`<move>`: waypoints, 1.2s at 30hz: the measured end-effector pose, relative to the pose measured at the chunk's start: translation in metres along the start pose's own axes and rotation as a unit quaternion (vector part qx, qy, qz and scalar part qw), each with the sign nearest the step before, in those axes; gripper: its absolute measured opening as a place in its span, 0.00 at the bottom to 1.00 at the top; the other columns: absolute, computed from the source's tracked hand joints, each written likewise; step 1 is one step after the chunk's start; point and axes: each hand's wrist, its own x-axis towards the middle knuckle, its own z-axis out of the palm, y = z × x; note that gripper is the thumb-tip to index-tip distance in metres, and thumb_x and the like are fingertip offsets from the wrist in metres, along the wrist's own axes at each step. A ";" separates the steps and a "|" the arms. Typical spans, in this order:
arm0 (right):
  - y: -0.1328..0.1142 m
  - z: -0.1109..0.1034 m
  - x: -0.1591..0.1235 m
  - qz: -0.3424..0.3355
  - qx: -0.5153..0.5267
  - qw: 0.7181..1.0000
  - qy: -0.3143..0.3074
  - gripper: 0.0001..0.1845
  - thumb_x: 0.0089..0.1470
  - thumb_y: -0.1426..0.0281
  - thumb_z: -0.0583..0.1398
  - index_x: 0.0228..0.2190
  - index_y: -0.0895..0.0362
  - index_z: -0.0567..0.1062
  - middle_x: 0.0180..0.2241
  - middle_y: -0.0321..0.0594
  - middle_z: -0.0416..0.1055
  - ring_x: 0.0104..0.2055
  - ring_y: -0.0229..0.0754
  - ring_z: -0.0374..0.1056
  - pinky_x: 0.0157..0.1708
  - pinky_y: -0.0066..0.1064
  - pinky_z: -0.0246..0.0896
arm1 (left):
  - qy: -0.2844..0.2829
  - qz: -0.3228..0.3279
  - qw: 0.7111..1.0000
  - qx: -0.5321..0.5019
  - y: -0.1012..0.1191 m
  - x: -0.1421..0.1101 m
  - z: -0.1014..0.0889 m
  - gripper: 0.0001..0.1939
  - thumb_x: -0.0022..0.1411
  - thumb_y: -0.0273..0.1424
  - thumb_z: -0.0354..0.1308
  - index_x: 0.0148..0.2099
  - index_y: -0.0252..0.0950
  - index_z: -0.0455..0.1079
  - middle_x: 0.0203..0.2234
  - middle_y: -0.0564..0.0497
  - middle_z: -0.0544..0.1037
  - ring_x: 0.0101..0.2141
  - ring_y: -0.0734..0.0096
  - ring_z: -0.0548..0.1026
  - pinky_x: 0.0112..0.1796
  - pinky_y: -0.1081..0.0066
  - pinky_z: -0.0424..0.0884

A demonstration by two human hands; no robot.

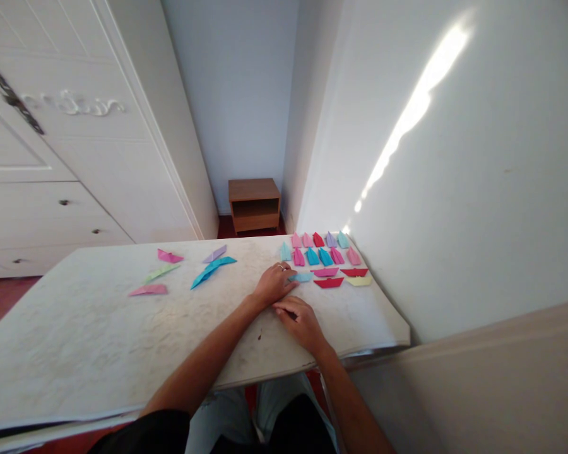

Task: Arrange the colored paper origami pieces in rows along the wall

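My left hand (274, 285), with a ring on one finger, reaches to a light blue folded paper boat (303, 277). Its fingers are closed over the boat's left end and partly hide it. Just below, my right hand (303, 321) rests on the table with curled fingers and nothing visible in them, its fingertips close to the left hand. Beside the light blue boat lie a pink paper boat (325, 272), a red paper boat (329, 283), another red one (355, 272) and a pale yellow one (359, 281).
Behind these stand two rows of folded paper pieces (325, 256) in several colours. Further left on the white table (99, 353) lie a blue piece (211, 270), a lilac one (214, 253) and a pink one (148, 289). A wall (454, 189) borders the right side.
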 end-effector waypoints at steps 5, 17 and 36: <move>-0.001 -0.001 0.000 -0.002 0.006 1.000 -0.004 0.11 0.56 0.75 0.56 0.37 0.57 0.79 0.35 0.41 0.74 0.40 0.40 0.68 0.42 0.31 0.62 | 0.015 -0.013 0.999 -0.035 -0.005 -0.002 0.001 0.15 0.62 0.34 0.57 0.48 0.33 0.74 0.45 0.43 0.73 0.46 0.62 0.70 0.49 0.65 0.67; 0.000 -0.001 -0.001 0.005 0.009 1.000 0.001 0.11 0.55 0.76 0.57 0.37 0.58 0.78 0.35 0.40 0.74 0.39 0.39 0.68 0.41 0.30 0.62 | 0.059 -0.050 0.993 -0.092 -0.008 -0.004 0.003 0.12 0.59 0.31 0.59 0.46 0.33 0.73 0.41 0.46 0.74 0.38 0.69 0.72 0.44 0.69 0.69; 0.003 -0.002 0.001 0.020 0.021 1.000 0.011 0.10 0.57 0.72 0.56 0.36 0.58 0.78 0.36 0.43 0.73 0.39 0.41 0.69 0.40 0.31 0.64 | 0.058 -0.069 0.992 -0.094 -0.003 -0.009 0.001 0.14 0.59 0.31 0.59 0.47 0.32 0.71 0.42 0.45 0.73 0.42 0.65 0.70 0.47 0.67 0.67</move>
